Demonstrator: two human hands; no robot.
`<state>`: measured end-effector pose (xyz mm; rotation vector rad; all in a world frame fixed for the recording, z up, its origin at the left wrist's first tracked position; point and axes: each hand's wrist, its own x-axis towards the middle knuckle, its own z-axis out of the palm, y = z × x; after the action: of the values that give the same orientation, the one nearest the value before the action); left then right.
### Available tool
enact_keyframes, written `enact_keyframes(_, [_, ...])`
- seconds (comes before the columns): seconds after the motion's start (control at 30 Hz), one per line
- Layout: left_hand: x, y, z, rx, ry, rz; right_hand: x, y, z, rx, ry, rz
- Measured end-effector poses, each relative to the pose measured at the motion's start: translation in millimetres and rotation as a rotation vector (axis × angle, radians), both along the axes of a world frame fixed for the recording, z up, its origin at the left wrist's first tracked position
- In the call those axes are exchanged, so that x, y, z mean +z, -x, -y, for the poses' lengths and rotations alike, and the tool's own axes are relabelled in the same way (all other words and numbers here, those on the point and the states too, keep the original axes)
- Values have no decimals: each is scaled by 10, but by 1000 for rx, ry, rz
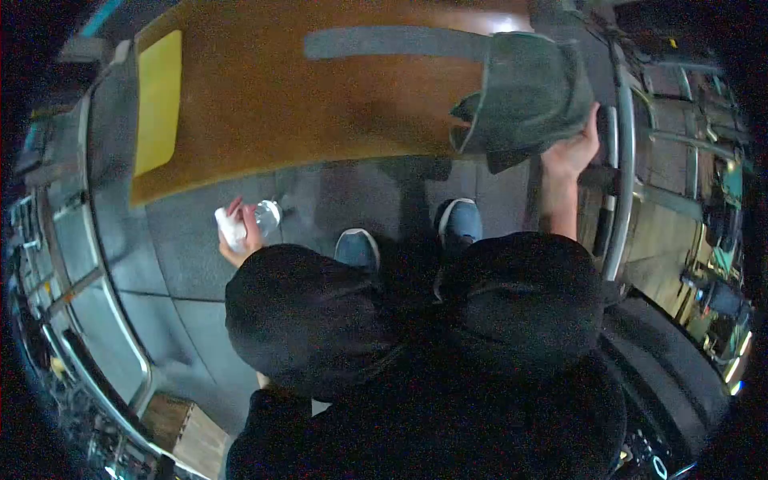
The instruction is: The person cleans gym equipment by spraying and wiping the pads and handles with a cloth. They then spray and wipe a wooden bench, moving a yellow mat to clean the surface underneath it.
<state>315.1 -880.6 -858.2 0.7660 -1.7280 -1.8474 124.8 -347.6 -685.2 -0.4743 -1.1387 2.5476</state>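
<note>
My right hand (573, 152) is closed on a dark grey-green cloth (530, 92), which hangs in folds over the right end of a brown panel (320, 108). Its thumb points up along the cloth's edge; the other fingers are partly hidden. Low on the left, my left hand (250, 232) wraps round a small clear bottle (269, 214) with a white part, apparently a spray bottle. The bottle is tilted and apart from the panel. A yellow rectangle (160, 104) marks the panel's left end, and a grey strip (384, 42) runs along its far side.
Dark grey floor tiles (188, 260) lie under my blue shoes (357, 250). Metal rails (628, 160) stand close on the right, with another metal frame (92, 232) on the left. A wooden box (188, 436) sits at lower left. Black padding (664, 364) is at lower right.
</note>
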Motion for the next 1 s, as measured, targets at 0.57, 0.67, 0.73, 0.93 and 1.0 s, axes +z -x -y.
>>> enact_keyframes(0.57, [2210,242,-24,-325,913,-38,182,51,294,280,-246,-28])
enact_keyframes(0.67, [2705,1220,-864,-712,706,-41,212,133,599,475,-223,-47])
enact_keyframes(0.73, [2507,1834,-1223,-888,924,-260,245,227,780,585,-334,-109])
enact_keyframes(0.93, [2394,2609,-1559,-1271,886,-33,328,480,769,770,-717,-393])
enact_keyframes(1.0, [2582,2619,-1482,-1215,976,-110,307,532,496,760,-770,-311])
